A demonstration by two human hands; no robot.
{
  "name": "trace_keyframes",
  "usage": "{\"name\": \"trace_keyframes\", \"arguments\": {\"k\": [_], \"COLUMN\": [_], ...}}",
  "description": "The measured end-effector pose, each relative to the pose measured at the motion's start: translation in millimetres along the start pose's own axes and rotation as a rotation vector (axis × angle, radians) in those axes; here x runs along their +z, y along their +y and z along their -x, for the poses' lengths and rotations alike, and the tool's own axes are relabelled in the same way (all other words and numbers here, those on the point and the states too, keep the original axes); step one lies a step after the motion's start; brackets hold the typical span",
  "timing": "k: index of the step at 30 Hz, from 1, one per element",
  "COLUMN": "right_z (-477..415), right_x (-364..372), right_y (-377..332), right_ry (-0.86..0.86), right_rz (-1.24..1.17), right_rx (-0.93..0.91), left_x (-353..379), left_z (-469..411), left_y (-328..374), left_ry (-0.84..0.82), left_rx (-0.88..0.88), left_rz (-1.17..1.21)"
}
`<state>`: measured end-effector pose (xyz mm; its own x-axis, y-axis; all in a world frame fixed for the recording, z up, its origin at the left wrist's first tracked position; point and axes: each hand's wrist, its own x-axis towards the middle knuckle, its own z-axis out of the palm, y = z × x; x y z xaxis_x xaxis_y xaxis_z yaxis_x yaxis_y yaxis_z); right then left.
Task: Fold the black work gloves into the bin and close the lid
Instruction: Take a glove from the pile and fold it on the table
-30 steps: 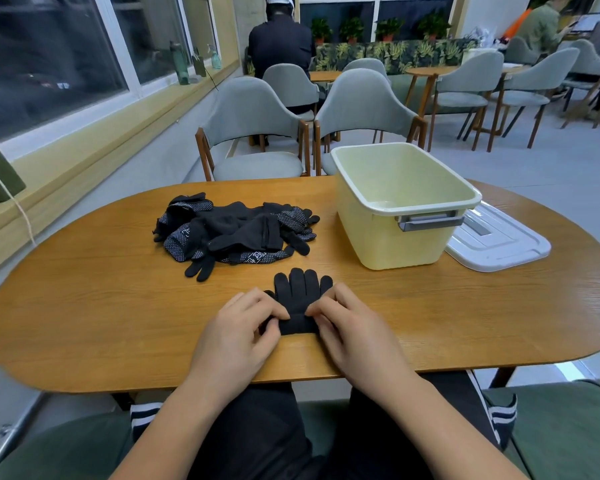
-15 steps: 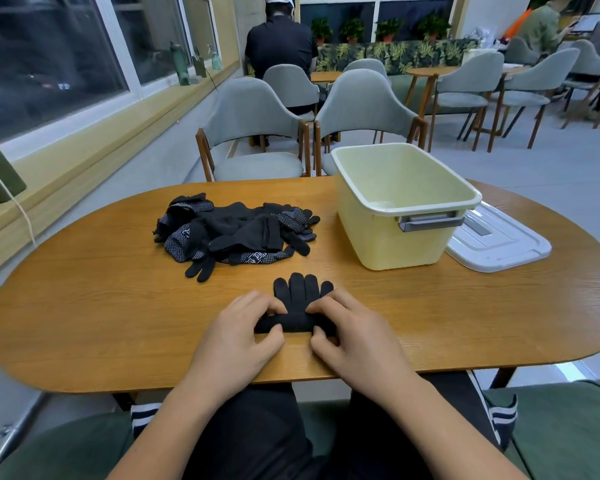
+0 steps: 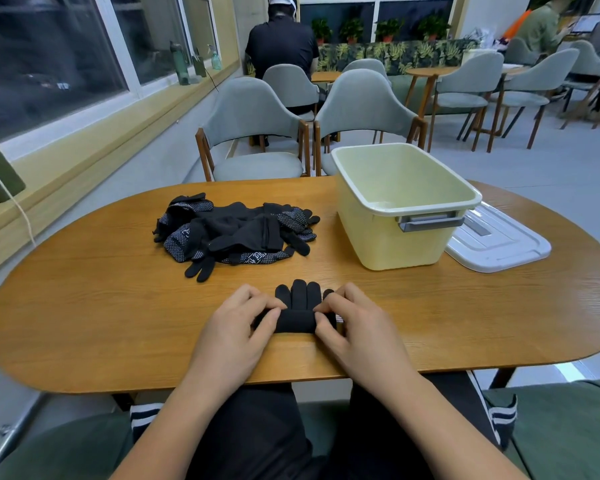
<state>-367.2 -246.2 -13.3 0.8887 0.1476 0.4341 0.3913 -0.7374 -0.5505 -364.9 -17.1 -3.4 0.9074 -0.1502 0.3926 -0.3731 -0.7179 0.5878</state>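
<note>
A black glove (image 3: 298, 311) lies near the table's front edge, its cuff end rolled up toward its fingers. My left hand (image 3: 238, 329) pinches the roll's left end and my right hand (image 3: 359, 327) pinches its right end. A pile of black gloves with white dotted palms (image 3: 234, 230) sits further back on the left. The pale yellow bin (image 3: 404, 206) stands open and empty at the back right. Its white lid (image 3: 497, 239) lies flat on the table just right of the bin.
The oval wooden table (image 3: 84, 306) holds everything. Two grey chairs (image 3: 257, 133) stand at its far side. A person sits with their back turned further off. A window ledge runs along the left.
Both hands have rolled the glove's cuff end forward, so the roll is thicker and fewer of the glove's fingers show beyond it.
</note>
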Motion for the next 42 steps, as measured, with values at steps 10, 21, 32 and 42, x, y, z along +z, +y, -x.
{"name": "trace_keyframes", "arguments": {"k": [10, 21, 32, 42], "right_z": [2, 4, 1, 1], "right_x": [-1, -3, -4, 0], "right_y": [3, 1, 2, 2], "right_ry": [-0.012, -0.068, 0.004, 0.078], "right_rz": [0.041, 0.058, -0.063, 0.029], "right_rx": [-0.123, -0.076, -0.015, -0.032], "left_x": [-5, -5, -1, -2], "left_z": [4, 2, 2, 3], "left_y": [5, 1, -3, 1], "left_ry": [-0.048, -0.079, -0.042, 0.039], "left_rx": [0.11, 0.058, 0.018, 0.103], "left_rz": [-0.061, -0.056, 0.01, -0.078]}}
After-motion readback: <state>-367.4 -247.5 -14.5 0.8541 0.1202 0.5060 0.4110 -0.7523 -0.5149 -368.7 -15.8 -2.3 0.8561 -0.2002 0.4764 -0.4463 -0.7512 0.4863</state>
